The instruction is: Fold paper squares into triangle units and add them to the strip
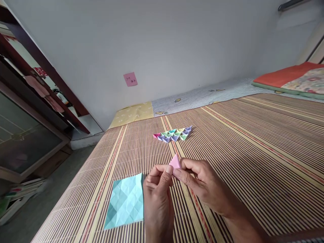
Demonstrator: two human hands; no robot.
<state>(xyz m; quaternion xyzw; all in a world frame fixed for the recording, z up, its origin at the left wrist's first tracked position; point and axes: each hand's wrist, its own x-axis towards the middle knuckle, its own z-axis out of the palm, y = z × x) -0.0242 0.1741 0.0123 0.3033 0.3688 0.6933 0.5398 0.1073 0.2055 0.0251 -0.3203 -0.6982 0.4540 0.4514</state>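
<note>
Close in, my left hand (157,197) and right hand (204,185) pinch the pink triangle (175,162), tip pointing away toward the folded row (173,134).

A small pink folded paper triangle (174,162) stands out above the brown-and-tan striped bamboo mat (253,141), which is crossed by thin red lines. On the mat lie a pale turquoise paper sheet (126,201) creased in diamonds and a row of pink, purple, blue and green paper triangles (173,134).
</note>
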